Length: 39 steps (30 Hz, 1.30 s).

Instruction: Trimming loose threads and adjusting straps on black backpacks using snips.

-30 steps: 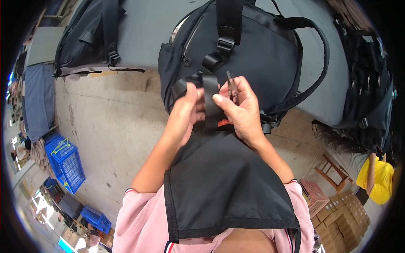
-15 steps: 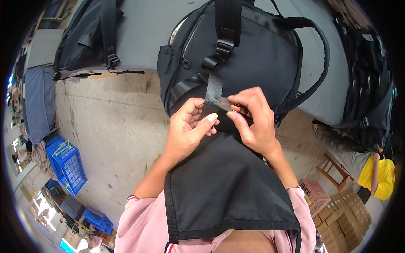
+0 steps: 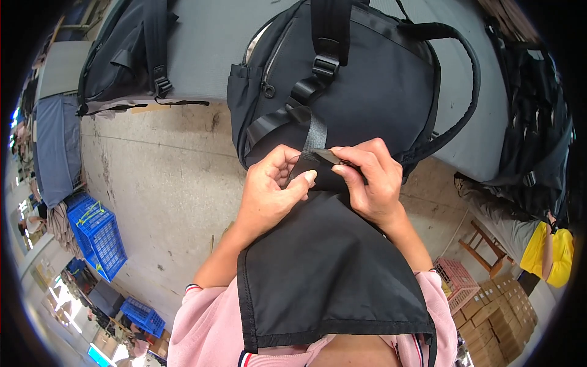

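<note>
Through the head camera I see a black backpack [image 3: 385, 92] on a grey table [image 3: 208, 52], its lower part hanging over the near edge. A padded shoulder strap [image 3: 331, 27] comes down from the top of the view to a black buckle [image 3: 326, 66]. From there a flat, glossy webbing strap [image 3: 316, 131] twists and loops leftward, then drops toward the person. Its last stretch has its long axis nearly upright in my view, the end pointing down, between the two hands and just above a black apron [image 3: 333, 269].

The left hand [image 3: 270, 188] has its fingers curled in and its thumb nearly closed against them, gripping the webbing near its end. The right hand [image 3: 374, 183] pinches a small dark flat piece [image 3: 328, 157] between thumb and forefinger, against the webbing; I cannot tell what it is. Pale marks on stacked cardboard boxes [image 3: 498, 315], lower right, are too small to read.
</note>
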### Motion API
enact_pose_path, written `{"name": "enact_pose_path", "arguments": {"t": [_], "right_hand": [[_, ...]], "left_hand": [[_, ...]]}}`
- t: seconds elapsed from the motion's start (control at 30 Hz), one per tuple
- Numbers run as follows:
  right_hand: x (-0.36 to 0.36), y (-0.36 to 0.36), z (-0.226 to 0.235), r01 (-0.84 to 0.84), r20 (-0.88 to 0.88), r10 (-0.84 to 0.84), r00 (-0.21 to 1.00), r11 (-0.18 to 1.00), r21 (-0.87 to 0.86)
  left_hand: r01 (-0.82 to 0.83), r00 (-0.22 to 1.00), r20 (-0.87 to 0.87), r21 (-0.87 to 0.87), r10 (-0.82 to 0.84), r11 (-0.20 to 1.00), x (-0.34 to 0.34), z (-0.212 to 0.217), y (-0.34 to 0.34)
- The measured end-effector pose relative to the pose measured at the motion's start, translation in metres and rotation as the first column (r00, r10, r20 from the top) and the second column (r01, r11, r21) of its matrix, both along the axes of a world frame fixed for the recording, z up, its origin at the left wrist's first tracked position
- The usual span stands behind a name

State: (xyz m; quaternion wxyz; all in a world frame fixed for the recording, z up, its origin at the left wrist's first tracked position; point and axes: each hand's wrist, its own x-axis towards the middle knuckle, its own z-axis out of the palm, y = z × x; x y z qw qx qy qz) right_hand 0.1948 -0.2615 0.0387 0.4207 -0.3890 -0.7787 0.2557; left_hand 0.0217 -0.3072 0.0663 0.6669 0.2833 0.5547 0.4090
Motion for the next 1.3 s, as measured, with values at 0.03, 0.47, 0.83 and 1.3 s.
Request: {"name": "enact_pose_path", "arguments": {"t": [0.03,0.47,0.83,1.3], "right_hand": [[0.001,-0.001,0.001,-0.001,0.000,0.001,1.000,1.000,0.000],[-0.005,-0.004,0.001,-0.017,0.001,0.017,1.000,0.999,-0.039],[0.004,-0.008,0.023,-0.281,-0.163,0.231,0.959,0.853,-0.440],[-0.003,-0.001,0.013,-0.211,-0.177,0.163,0.971,0.929,-0.304]], "left_hand": [[-0.001,1.000,0.000,0.000,0.001,1.000,0.000,0.000,0.000],[0.018,1.000,-0.015,0.009,-0.018,1.000,-0.001,-0.002,0.001],[0.045,0.998,0.044,0.124,-0.050,0.991,0.002,0.000,0.004],[0.251,0.967,-0.149,0.377,-0.209,0.891,-0.011,-0.002,0.016]]}}
